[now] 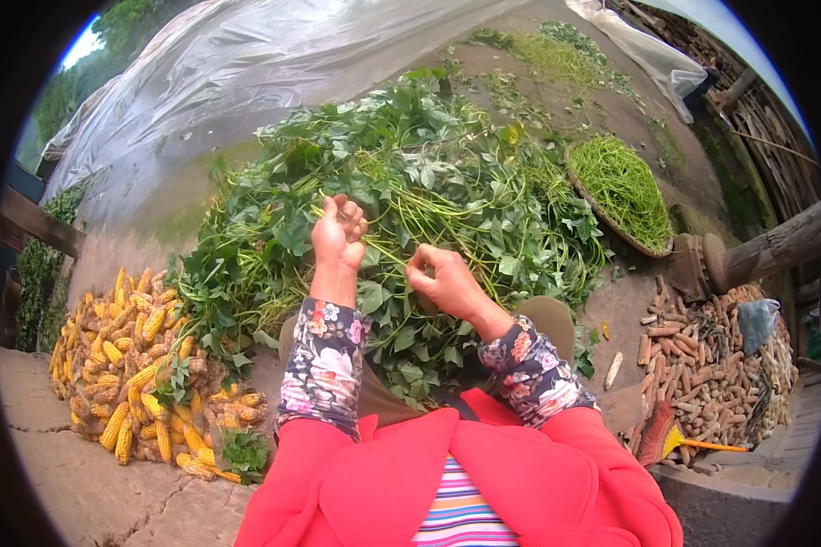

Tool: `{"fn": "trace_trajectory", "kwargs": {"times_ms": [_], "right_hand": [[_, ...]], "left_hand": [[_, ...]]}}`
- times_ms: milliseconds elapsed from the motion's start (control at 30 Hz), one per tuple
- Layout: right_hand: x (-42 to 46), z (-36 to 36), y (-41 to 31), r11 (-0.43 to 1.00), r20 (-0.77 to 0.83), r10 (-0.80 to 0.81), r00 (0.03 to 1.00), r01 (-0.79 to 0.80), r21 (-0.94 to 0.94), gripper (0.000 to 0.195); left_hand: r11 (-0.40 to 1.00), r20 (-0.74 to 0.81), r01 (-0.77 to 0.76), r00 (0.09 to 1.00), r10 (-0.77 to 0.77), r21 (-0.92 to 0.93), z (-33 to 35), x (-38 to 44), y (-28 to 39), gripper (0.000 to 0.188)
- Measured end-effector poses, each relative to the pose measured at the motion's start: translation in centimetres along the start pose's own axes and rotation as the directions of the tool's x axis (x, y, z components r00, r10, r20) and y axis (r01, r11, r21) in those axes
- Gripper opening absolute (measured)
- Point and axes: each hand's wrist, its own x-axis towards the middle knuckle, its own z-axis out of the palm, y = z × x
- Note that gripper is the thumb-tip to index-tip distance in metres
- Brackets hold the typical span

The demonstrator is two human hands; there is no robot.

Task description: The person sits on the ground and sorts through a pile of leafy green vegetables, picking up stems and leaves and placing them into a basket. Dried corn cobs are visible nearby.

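A large heap of leafy green vines (410,171), which look like sweet potato vines, lies before me and spreads over my lap. Above it my left hand (340,232) is raised palm up, its fingers curled around a green stem (385,251). That stem runs down to the right, to my right hand (445,279), whose thumb and forefinger pinch it near its other end. Loose leaf stalks (431,215) lie across the heap just beyond my hands. On the right, a round woven basket (616,225) holds a mound of thin green stems (619,184).
Yellow corn cobs (137,362) are piled at my left. Bare cobs (691,369) lie at the right, beside a small broom (663,434) and a wooden post (780,239). Clear plastic sheeting (246,61) covers the ground beyond. A person (708,78) is partly visible far right.
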Motion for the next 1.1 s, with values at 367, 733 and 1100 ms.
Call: {"fn": "trace_trajectory", "kwargs": {"times_ms": [367, 733, 1100], "right_hand": [[-8.5, 3.9, 0.2, 0.814, 0.158, -0.338, 0.928, 0.373, -0.445, 0.018], [-5.0, -1.7, -6.9, 0.824, -0.059, -0.389, 0.919, 0.318, -0.468, 0.018], [0.8, 0.9, -0.4, 0.917, -0.035, -0.009, 0.999, -0.006, -0.399, 0.038]], "left_hand": [[0.989, -0.132, -0.149, 0.98, 0.147, -0.01, 0.0, -0.8, 3.8, 0.036], [0.997, 0.265, 0.004, 0.964, -0.024, 0.073, 1.8, -3.5, -0.8, 0.03], [0.929, 0.208, 0.3, 0.916, -0.344, 0.215, 0.1, -4.5, -6.9, 0.041]]}}
